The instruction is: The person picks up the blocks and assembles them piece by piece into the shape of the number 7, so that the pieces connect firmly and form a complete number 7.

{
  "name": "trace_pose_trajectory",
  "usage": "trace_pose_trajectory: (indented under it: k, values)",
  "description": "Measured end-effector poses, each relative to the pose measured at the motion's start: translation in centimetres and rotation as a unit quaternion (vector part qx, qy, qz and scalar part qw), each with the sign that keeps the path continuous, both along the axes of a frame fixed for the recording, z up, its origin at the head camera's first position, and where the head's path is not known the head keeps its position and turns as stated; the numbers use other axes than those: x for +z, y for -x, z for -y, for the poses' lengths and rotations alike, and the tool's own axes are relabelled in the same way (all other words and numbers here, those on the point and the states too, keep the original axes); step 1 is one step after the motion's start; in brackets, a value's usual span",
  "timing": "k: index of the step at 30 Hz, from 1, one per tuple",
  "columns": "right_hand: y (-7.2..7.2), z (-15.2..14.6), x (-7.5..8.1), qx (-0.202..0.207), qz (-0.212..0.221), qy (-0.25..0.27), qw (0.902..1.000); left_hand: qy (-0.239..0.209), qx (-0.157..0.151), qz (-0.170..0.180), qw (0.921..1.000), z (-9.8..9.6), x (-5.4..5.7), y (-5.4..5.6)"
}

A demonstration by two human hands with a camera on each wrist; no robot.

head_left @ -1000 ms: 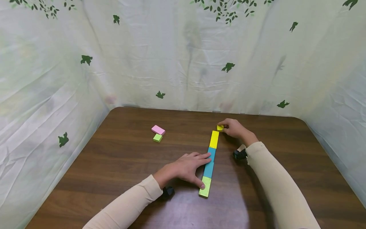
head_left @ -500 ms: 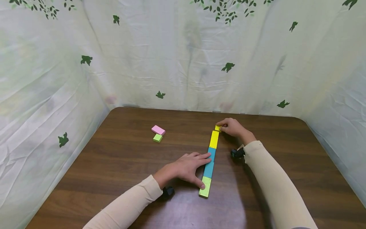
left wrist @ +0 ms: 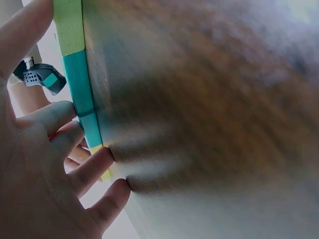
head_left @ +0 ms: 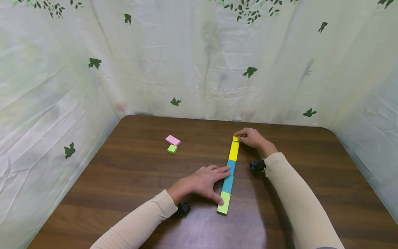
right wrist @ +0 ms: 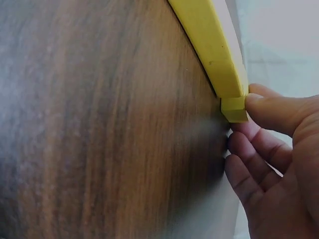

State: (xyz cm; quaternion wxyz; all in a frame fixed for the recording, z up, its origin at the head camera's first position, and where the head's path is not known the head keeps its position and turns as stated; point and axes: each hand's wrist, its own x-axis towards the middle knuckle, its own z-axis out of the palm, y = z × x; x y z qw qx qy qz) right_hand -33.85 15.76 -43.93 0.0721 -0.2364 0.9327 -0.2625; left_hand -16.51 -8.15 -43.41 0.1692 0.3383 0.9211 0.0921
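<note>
A straight row of flat blocks runs away across the table. Nearest is a light green block [head_left: 224,208], followed by two blue blocks [head_left: 228,185] and a long yellow block [head_left: 234,152]. At the far end sits a small yellow block [head_left: 236,138], which my right hand [head_left: 254,139] pinches between thumb and fingers. In the right wrist view this small block [right wrist: 232,109] meets the end of the long yellow one. My left hand [head_left: 203,182] lies spread along the row's left side, its thumb on the green block and fingertips on the far blue block.
A pink block [head_left: 172,140] and a small green block [head_left: 172,149] lie close together on the far left part of the brown wooden table [head_left: 130,166]. A pale curtain [head_left: 199,52] with leaf prints hangs behind the table and along both sides.
My right hand has slid the small yellow block left and brought it in line against the end of the long yellow block. The left hand stays in place.
</note>
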Motion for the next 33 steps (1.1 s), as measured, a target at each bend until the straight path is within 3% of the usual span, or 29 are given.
trace_pose_trajectory:
  k: [10, 24, 33]
  values:
    - [-0.3, 0.1, 0.1, -0.016, 0.024, 0.001, 0.9996, 0.002, 0.002, 0.003, 1.0000, 0.0, 0.2, 0.0]
    - [-0.4, -0.3, 0.1, -0.010, 0.017, 0.001, 0.9998, 0.005, 0.000, 0.009, 0.9999, -0.2, 0.1, 0.1]
    - [-1.4, -2.2, 1.7, 0.018, 0.005, -0.003, 0.9998, 0.003, 0.002, 0.004, 1.0000, -0.1, 0.1, 0.0]
